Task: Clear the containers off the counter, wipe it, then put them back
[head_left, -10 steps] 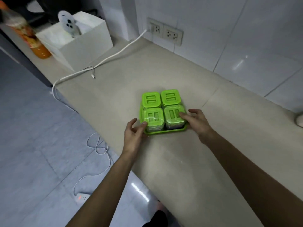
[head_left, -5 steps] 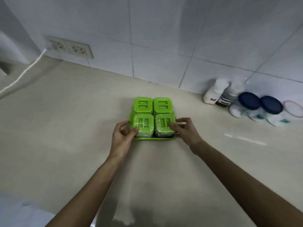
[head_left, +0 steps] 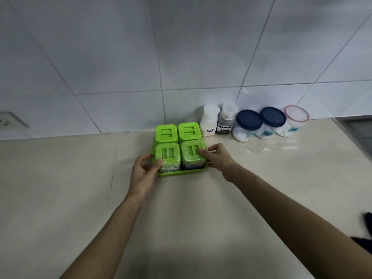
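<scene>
A green tray [head_left: 182,172] carries several square jars with green lids [head_left: 178,143], packed two by two, on the beige counter [head_left: 80,198] close to the tiled wall. My left hand [head_left: 144,171] grips the tray's left front corner, thumb against the front left jar. My right hand [head_left: 216,158] holds the tray's right side, fingers resting on the front right jar's lid. To the right along the wall stand a white "Salt" bottle [head_left: 209,123], a dark seasoning bottle [head_left: 226,122], two jars with dark blue lids [head_left: 259,122] and a jar with a pink-rimmed clear lid [head_left: 292,121].
A wall socket [head_left: 9,120] sits at the left on the white tiles. A sink's metal edge [head_left: 356,127] shows at the far right. A dark object [head_left: 366,222] pokes in at the right border, beyond the counter's front edge.
Both hands have carried the green tray rightward along the counter and closer to the wall, beside the row of bottles and jars. The white box, cable and orange bottle have left the view.
</scene>
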Tool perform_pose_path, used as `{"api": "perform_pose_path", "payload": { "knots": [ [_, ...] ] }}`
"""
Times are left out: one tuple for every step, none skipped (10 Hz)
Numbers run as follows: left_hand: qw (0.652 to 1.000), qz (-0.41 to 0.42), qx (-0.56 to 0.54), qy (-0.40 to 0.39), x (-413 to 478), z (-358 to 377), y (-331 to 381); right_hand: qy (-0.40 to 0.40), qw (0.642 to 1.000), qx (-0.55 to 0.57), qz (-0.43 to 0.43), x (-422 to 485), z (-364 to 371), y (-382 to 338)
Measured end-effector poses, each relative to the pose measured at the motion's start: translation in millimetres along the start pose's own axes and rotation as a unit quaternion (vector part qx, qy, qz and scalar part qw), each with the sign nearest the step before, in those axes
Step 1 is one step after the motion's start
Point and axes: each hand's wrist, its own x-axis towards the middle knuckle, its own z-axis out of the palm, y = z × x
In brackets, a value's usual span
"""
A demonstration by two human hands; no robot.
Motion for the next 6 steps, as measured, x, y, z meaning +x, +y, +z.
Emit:
{"api": "perform_pose_path", "payload": {
  "knots": [
    [1.0,0.004,0.012,-0.006,14,3,2,0.012,0.999,-0.029,-0.01,14,1,-6],
    [1.0,-0.002,0.022,0.001,32,9,4,0.011,0.999,-0.038,-0.034,35,2,-11],
    [1.0,0.002,0.021,0.0,40,11,2,0.016,0.998,-0.038,-0.038,40,3,-14],
    [0.999,0.001,0.041,-0.004,46,9,-6,0.019,0.999,-0.035,-0.037,45,4,-12],
    [0.999,-0.005,0.054,-0.003,46,7,-5,0.028,0.998,-0.046,-0.041,45,6,-13],
    [0.997,-0.024,0.07,0.011,43,13,6,0.019,0.997,-0.069,-0.043,37,2,-28]
  ]
}}
